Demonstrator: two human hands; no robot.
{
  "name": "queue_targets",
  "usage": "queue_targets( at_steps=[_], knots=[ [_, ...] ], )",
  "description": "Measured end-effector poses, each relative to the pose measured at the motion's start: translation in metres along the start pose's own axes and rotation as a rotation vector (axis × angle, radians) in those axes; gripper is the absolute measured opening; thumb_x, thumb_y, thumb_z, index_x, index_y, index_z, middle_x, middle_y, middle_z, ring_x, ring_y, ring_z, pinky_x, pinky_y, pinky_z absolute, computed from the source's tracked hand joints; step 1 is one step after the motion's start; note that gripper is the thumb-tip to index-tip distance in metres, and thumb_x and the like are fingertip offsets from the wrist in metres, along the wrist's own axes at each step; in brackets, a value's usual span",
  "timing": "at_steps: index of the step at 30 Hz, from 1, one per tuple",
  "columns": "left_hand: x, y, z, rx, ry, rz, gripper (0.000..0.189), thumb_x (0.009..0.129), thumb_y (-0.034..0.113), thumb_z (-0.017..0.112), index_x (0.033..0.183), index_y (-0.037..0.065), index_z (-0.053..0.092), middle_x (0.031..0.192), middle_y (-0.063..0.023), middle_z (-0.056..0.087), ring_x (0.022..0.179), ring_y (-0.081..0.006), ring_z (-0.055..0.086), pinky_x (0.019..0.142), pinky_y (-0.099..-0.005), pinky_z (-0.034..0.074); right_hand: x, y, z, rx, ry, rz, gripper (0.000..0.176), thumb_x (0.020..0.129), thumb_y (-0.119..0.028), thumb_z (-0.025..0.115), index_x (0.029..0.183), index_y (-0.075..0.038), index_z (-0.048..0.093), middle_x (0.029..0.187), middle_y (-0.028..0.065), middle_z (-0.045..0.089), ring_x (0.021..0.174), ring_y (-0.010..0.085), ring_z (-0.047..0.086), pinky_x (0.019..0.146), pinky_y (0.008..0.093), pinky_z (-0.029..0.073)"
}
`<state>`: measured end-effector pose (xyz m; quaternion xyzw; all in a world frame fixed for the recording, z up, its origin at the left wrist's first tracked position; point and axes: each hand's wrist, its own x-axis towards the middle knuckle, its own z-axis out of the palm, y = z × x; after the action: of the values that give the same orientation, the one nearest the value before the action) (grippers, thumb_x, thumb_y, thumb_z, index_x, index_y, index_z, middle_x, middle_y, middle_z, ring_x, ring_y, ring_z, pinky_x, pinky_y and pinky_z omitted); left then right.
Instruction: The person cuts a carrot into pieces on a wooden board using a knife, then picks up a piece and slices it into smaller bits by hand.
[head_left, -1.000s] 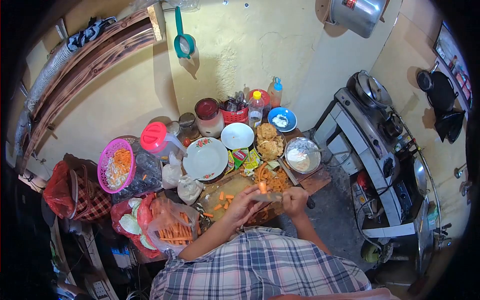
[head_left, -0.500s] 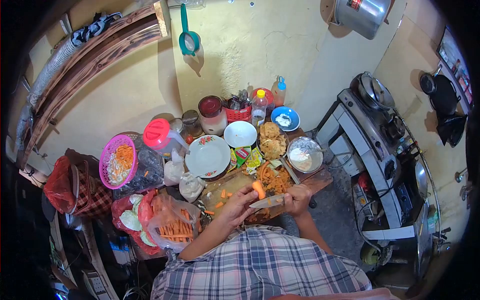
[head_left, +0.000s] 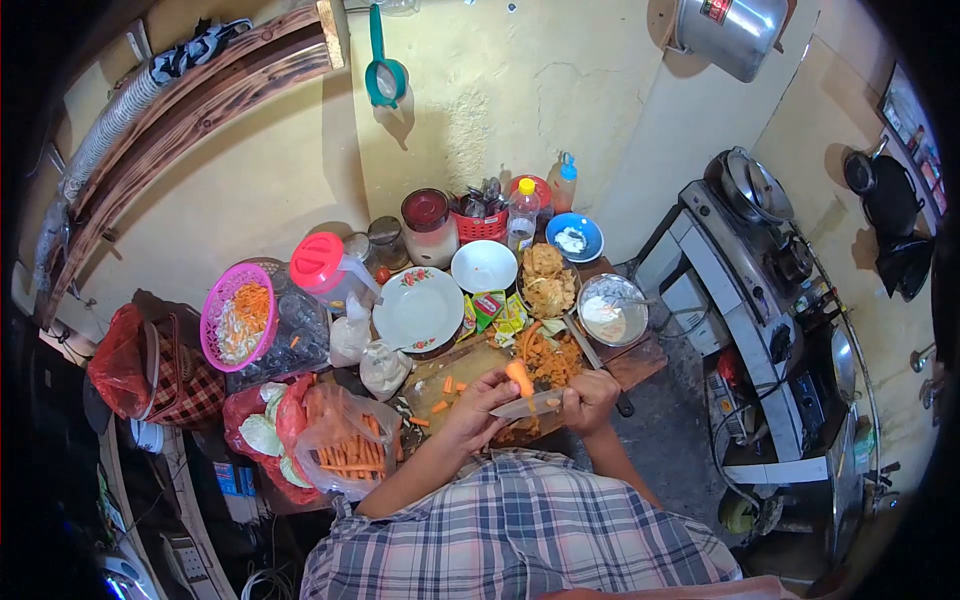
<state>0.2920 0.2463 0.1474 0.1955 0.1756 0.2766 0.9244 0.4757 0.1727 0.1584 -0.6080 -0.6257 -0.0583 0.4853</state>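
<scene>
My left hand [head_left: 478, 405] is closed round a peeled carrot [head_left: 518, 376], its thick end pointing up and away from me. In my right hand [head_left: 591, 400] is a knife, gripped by the handle, which my fingers cover. The knife's blade [head_left: 528, 405] lies across the carrot just beyond my left fingers. Below both hands is a wooden cutting board [head_left: 472, 368] with a few short carrot pieces [head_left: 440, 406] on it. A heap of carrot shavings [head_left: 560, 355] lies just past the blade.
A bag of carrots [head_left: 350, 450] and cabbage [head_left: 262, 436] sit at the left. Behind the board stand a flowered plate [head_left: 415, 310], a white bowl [head_left: 484, 268], fried food [head_left: 548, 285] and a bowl of flour mix [head_left: 612, 312]. A second knife [head_left: 590, 350] lies right. The stove [head_left: 735, 260] is further right.
The knife blade has shifted slightly along the carrot, and the carrot has tilted a little. Both hands stay in nearly the same place; the whole view has moved slightly.
</scene>
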Motion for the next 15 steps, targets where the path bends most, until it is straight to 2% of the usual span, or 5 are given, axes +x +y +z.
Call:
queue_targets(
  at_steps=[2, 4, 11, 15],
  knots=[
    [-0.001, 0.000, 0.002, 0.015, 0.005, 0.018, 0.032, 0.085, 0.005, 0.062, 0.116, 0.006, 0.054, 0.103, -0.0055, 0.061, 0.093, -0.0153, 0.061, 0.084, -0.0295, 0.051, 0.001, -0.002, 0.000, -0.006, 0.008, -0.003, 0.030, 0.068, -0.023, 0.054, 0.047, -0.006, 0.042, 0.046, 0.0121, 0.041, 0.042, 0.0304, 0.044, 0.044, 0.0390, 0.034],
    [-0.001, -0.002, 0.007, 0.058, 0.050, 0.030, 0.029, 0.083, 0.004, 0.065, 0.111, 0.006, 0.058, 0.095, -0.0044, 0.063, 0.085, -0.0136, 0.063, 0.075, -0.0278, 0.053, 0.002, -0.006, -0.001, -0.009, 0.019, -0.014, 0.029, 0.067, -0.023, 0.054, 0.047, -0.006, 0.042, 0.045, 0.0118, 0.040, 0.041, 0.0300, 0.044, 0.044, 0.0388, 0.034],
    [0.000, -0.004, 0.006, 0.040, 0.054, 0.031, 0.028, 0.082, 0.003, 0.065, 0.110, 0.006, 0.058, 0.093, -0.0050, 0.063, 0.083, -0.0139, 0.063, 0.074, -0.0272, 0.054, 0.002, -0.003, 0.000, -0.048, 0.047, -0.055, 0.029, 0.067, -0.022, 0.054, 0.047, -0.006, 0.041, 0.045, 0.0110, 0.039, 0.041, 0.0293, 0.044, 0.044, 0.0381, 0.033],
    [0.001, -0.013, 0.000, 0.029, 0.019, -0.040, 0.026, 0.085, 0.006, 0.063, 0.110, 0.006, 0.057, 0.094, -0.0051, 0.063, 0.084, -0.0147, 0.063, 0.073, -0.0266, 0.054, 0.004, -0.012, 0.000, -0.023, 0.045, -0.050, 0.029, 0.068, -0.022, 0.053, 0.047, -0.006, 0.043, 0.045, 0.0110, 0.040, 0.041, 0.0294, 0.044, 0.044, 0.0385, 0.033]
  ],
)
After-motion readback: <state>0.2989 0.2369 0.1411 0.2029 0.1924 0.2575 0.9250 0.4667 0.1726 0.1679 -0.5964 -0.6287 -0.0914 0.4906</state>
